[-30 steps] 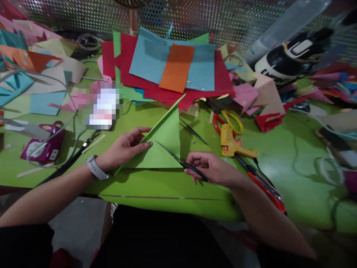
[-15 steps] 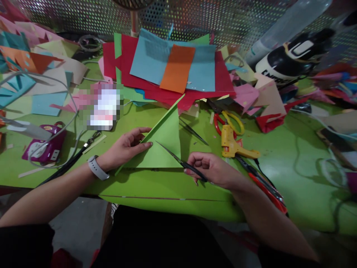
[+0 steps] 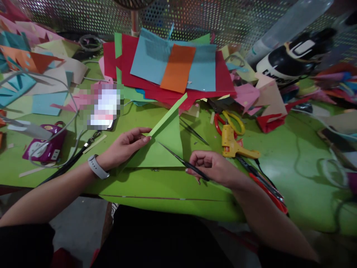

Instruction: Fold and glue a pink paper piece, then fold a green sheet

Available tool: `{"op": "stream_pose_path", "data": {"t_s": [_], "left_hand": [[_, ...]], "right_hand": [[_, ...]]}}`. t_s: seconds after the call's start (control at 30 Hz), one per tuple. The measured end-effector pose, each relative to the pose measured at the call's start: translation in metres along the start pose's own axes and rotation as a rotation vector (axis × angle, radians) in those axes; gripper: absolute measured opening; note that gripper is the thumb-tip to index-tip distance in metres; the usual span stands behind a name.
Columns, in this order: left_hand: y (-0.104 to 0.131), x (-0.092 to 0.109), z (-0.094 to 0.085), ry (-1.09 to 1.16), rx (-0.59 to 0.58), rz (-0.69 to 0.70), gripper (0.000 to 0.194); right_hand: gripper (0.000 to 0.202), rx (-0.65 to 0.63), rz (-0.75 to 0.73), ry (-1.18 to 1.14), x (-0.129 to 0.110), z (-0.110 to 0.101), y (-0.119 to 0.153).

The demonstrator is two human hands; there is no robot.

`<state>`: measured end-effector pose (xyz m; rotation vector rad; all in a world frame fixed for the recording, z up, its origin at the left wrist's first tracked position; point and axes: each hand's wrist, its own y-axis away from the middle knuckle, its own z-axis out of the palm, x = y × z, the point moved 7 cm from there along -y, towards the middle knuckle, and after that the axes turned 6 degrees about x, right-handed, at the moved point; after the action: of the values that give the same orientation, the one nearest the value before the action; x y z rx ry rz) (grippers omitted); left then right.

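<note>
A light green sheet of paper [image 3: 169, 149] with a narrow folded strip along its slanting edge is pinched between the thumb and fingers of my left hand [image 3: 131, 144]. My right hand [image 3: 213, 167] grips a pair of dark-handled scissors [image 3: 178, 158]. The slim blades point up and left across the front of the paper and look closed together. Part of the handles is hidden by my fingers. Behind the paper's right edge, long thin tweezers [image 3: 195, 132] lie on the green table [image 3: 167, 186].
Stacked coloured papers [image 3: 150, 63] lie at the back. A yellow glue gun [image 3: 237, 143], yellow-and-red handled scissors [image 3: 234, 121] and a red-handled tool [image 3: 267, 190] lie at right, near a bottle [image 3: 281, 67]. At left are a phone [image 3: 104, 108], a purple object [image 3: 46, 143] and cables.
The folded strip has turned more toward me and shows wider. My left thumb has shifted slightly up along it. My right hand with the scissors has moved slightly right.
</note>
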<state>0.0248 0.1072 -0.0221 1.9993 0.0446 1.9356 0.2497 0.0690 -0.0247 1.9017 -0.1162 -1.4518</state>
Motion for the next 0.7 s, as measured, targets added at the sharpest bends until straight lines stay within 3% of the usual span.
{"op": "stream_pose_path", "data": {"t_s": [0.13,0.4,0.7], "left_hand": [[-0.0016,-0.0035,0.0012,-0.016,-0.013,0.001,0.039],[-0.0013,-0.0085,0.0008,0.068,-0.065,-0.173,0.024],[-0.0007,-0.0058,0.0053,0.042,-0.168,-0.146,0.02]], "right_hand": [[0.052,-0.004,0.007,0.003,-0.0006,0.0008,0.0004],[0.05,-0.005,0.002,-0.036,-0.0022,0.0012,0.002],[0.051,-0.004,0.009,-0.034,-0.0008,0.002,0.0018]]}}
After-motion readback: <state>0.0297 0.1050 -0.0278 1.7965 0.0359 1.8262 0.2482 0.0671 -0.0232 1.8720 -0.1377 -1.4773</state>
